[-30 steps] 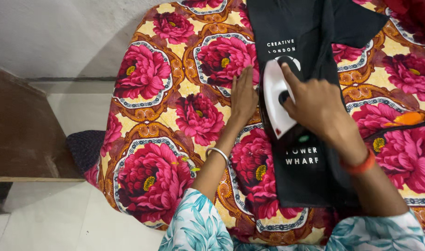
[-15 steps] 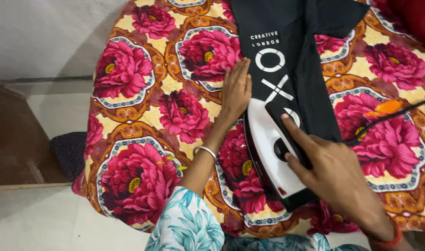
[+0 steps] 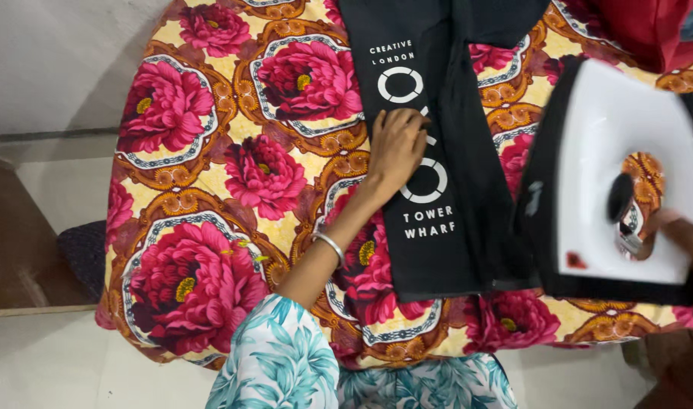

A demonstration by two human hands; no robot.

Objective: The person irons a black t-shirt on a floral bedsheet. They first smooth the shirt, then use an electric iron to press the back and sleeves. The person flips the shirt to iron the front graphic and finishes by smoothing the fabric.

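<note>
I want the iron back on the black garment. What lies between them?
Nothing visible. The iron, held by the right hand, sits just right of the black garment. The left hand rests on the garment's left part, near the white print.

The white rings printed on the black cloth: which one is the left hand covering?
The middle ring, half hidden under the left hand; the other two rings show whole.

The iron (image 3: 627,182) has swung right off the black garment (image 3: 437,151); the left hand (image 3: 396,144) now presses its print.
</note>
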